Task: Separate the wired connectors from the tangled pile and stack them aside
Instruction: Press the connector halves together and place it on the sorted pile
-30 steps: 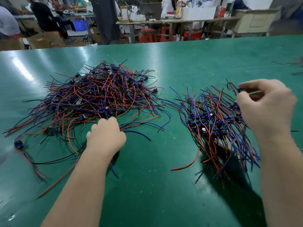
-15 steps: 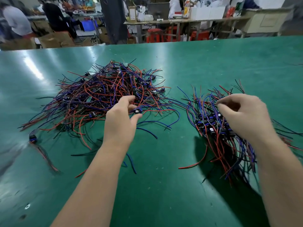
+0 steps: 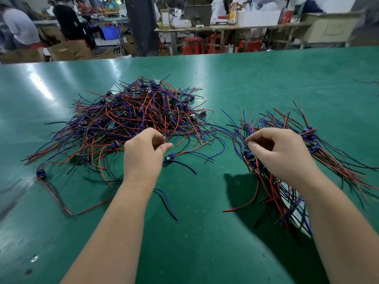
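Observation:
A tangled pile (image 3: 131,119) of red, blue and black wired connectors lies on the green table (image 3: 266,83), left of centre. My left hand (image 3: 143,154) is at the pile's near edge. Its fingers are pinched on thin wires, and a small blue connector (image 3: 169,157) hangs just under the thumb. The sorted stack (image 3: 320,152) of connectors fans out at the right. Over that stack's left side is my right hand (image 3: 285,154), fingertips and thumb closed on wires there. My forearm hides part of the stack.
One loose connector (image 3: 40,173) with trailing wires lies at the far left, and a loose blue wire (image 3: 166,201) lies beside my left forearm. Beyond the table's far edge are workbenches, red stools (image 3: 191,46), cardboard boxes and people.
My left hand moved from the pile's near edge up into it and pinched a connector's wires. My right hand came down from the stack's upper right to its left side.

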